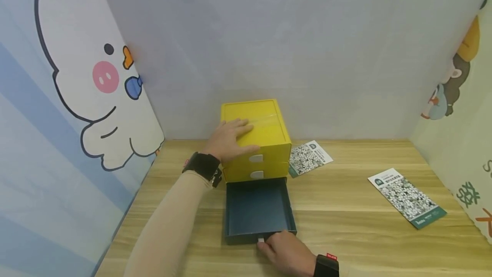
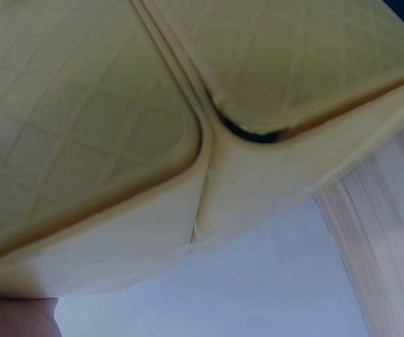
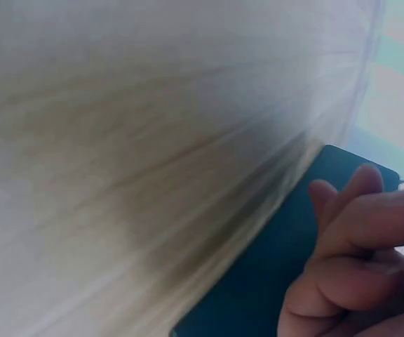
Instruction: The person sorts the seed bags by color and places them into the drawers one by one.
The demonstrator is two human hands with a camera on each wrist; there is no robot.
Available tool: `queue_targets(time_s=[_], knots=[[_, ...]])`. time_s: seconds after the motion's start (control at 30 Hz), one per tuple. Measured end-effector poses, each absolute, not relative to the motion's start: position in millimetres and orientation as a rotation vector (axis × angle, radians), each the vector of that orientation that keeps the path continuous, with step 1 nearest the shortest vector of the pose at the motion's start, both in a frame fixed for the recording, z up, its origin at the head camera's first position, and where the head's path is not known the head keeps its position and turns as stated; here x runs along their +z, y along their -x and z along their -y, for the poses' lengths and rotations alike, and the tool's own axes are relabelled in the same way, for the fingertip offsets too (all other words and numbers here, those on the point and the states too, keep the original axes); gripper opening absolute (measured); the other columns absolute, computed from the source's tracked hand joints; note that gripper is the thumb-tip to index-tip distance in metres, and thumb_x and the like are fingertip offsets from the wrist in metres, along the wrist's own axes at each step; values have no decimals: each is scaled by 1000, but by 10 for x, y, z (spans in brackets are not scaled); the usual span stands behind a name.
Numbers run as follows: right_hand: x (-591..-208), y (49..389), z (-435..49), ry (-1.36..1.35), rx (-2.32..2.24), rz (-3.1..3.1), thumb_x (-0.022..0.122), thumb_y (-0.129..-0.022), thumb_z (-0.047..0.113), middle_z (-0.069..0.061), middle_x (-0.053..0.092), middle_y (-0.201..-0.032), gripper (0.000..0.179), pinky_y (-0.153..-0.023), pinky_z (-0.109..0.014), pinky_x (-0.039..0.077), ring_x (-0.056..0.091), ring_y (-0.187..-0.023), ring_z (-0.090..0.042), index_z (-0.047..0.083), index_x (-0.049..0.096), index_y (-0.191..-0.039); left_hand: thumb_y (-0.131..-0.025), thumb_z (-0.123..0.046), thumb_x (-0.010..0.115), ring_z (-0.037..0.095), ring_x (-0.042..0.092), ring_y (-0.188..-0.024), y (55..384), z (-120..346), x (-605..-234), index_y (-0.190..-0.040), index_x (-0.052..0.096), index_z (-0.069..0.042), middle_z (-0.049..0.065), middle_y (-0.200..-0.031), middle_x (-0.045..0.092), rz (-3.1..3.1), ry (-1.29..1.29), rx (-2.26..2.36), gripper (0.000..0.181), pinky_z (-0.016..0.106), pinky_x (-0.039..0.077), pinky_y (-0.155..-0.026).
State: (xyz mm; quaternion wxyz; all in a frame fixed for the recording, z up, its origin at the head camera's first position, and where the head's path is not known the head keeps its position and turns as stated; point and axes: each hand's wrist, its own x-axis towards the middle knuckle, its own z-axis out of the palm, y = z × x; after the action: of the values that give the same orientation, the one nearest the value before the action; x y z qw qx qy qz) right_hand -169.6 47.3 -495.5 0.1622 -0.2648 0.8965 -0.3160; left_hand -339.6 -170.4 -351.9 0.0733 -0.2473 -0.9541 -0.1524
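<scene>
A yellow box of stacked drawers [image 1: 265, 119] stands against the back wall, with two white tabs on its front. Its lowest drawer, a dark blue-green tray [image 1: 259, 210], is pulled far out and has nothing in it. My left hand [image 1: 232, 138] rests on the box's top front left, fingers spread. In the left wrist view, the box's ribbed yellow side [image 2: 83, 140] fills most of the picture. With curled fingers my right hand [image 1: 286, 251] pinches the white pull tab [image 1: 261, 240] on the drawer's front. The right wrist view shows those fingers against the drawer front [image 3: 279, 260].
A flat packet printed with white flowers [image 1: 307, 157] lies just right of the box. Another such packet [image 1: 409, 198] lies farther right on the wooden table [image 1: 338, 234]. Walls with cartoon prints stand left and right, and a plain grey wall [image 1: 307, 46] closes the back.
</scene>
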Motion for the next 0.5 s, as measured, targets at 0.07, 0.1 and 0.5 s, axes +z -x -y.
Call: queue_targets(time_s=[0.07,0.1,0.5], knots=[[-4906,1681,-513,772,-937,-2501,50,-99,41,16,27,-49,48,-40,-21,25,27,-41,-3,22,56,-55,-84,-71,53,24,24,-143,3391,1709,-3519,-147,43,-24,0,-154,34,2864,740,-449,79,49,6,-118],[-4871,1669,-540,789,-955,-2475,49,-99,42,16,27,-48,49,-40,-21,24,26,-41,-3,21,57,-56,-84,-71,53,24,25,-143,3388,1710,-3520,-147,43,-24,0,-153,34,2862,739,-442,79,49,6,-118],[-4196,1834,-1092,1029,-1129,-2391,53,-99,36,17,48,-61,24,-46,-17,36,38,-50,3,27,67,-82,-84,-70,53,24,24,-143,3387,1699,-3522,-147,43,-24,0,-153,35,2862,736,-423,79,50,7,-118]])
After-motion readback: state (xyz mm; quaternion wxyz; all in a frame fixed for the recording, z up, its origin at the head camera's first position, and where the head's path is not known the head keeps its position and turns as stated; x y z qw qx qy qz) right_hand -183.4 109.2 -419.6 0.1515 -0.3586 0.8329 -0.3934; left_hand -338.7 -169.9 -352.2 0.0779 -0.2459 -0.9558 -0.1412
